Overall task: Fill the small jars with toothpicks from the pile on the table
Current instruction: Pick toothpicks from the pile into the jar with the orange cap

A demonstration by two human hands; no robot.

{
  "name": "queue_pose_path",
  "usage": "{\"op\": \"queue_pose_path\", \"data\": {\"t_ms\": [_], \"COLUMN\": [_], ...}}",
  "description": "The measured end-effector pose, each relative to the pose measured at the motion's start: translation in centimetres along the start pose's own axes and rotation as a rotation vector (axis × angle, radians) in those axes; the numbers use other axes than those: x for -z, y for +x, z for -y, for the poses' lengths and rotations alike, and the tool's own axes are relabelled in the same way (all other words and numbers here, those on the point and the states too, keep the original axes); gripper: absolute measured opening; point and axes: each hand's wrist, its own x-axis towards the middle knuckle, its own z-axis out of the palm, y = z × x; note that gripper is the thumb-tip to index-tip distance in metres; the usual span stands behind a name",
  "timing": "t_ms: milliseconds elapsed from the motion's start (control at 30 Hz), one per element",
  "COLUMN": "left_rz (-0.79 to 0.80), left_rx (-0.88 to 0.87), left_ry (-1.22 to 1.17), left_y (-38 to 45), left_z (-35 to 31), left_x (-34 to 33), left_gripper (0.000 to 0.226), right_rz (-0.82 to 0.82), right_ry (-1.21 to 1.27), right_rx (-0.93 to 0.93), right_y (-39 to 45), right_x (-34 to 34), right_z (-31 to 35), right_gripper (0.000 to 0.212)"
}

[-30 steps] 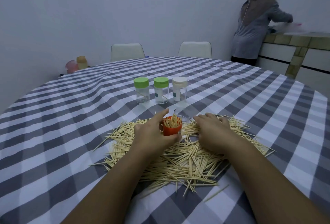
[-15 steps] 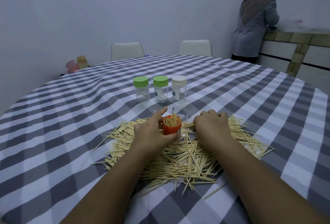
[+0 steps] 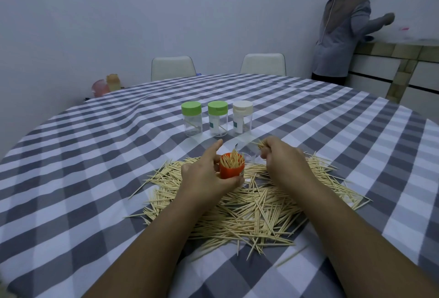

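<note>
Right now, from the head camera, your left hand (image 3: 209, 174) curls round the small orange open-topped plastic jar (image 3: 231, 171), thumb across its near side and forefinger pointing past its far side. The jar stands in the pile of pale wooden toothpicks (image 3: 249, 212) and already bristles with upright sticks. Just to the right of that hand, your right hand (image 3: 280, 162) is raised off the pile, its fingers closed on a small bundle of toothpicks (image 3: 260, 143) whose tips poke out beyond the knuckles.

These sticks are very light, stiff and smooth, so a loose pinch would likely let them fan out or slip; hold the bundle near its middle, ends aligned, and steer the points down into whatever gaps remain. The jar looks light too and could tip, so keep your left hand low around its wall.

Beyond both hands stand three capped clear jars, two with green lids (image 3: 191, 108) and one with a white lid (image 3: 242, 107), nearly empty. A clear piece lies between your hands; what it is I cannot tell.
</note>
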Motion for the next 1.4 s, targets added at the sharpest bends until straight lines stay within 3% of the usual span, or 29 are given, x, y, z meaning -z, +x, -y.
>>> {"op": "queue_pose_path", "data": {"t_ms": [167, 333, 567, 767, 967, 1133, 1400], "left_rz": [0.008, 0.016, 0.022, 0.025, 0.025, 0.013, 0.016], "left_rx": [0.001, -0.006, -0.021, -0.039, -0.05, -0.055, -0.072], "left_ry": [0.004, 0.01, 0.036, 0.038, 0.051, 0.06, 0.057], "left_y": [0.0, -0.1, -0.2, -0.3, -0.3, -0.1, -0.1], "left_z": [0.0, -0.1, -0.4, -0.6, -0.6, -0.6, -0.7], "left_x": [-0.1, -0.2, -0.5, -0.5, -0.5, -0.5, -0.5], "left_gripper": [0.097, 0.097, 0.098, 0.096, 0.097, 0.097, 0.097], "right_rz": [-0.121, -0.133, -0.169, -0.152, -0.021, -0.166, -0.25], "right_ry": [0.534, 1.106, 1.515, 1.629, 1.332, 1.115, 1.189], "right_rx": [-0.061, -0.197, -0.266, -0.187, -0.194, -0.038, 0.032], "right_y": [-0.1, 0.1, 0.4, 0.2, -0.1, -0.5, -0.7], "right_x": [-0.6, -1.2, -0.9, -0.5, -1.5, -1.5, -1.0], "right_z": [1.0, 1.9, 2.2, 2.6, 2.5, 2.6, 2.8], "right_gripper": [0.016, 0.024, 0.022, 0.021, 0.021, 0.02, 0.019]}}
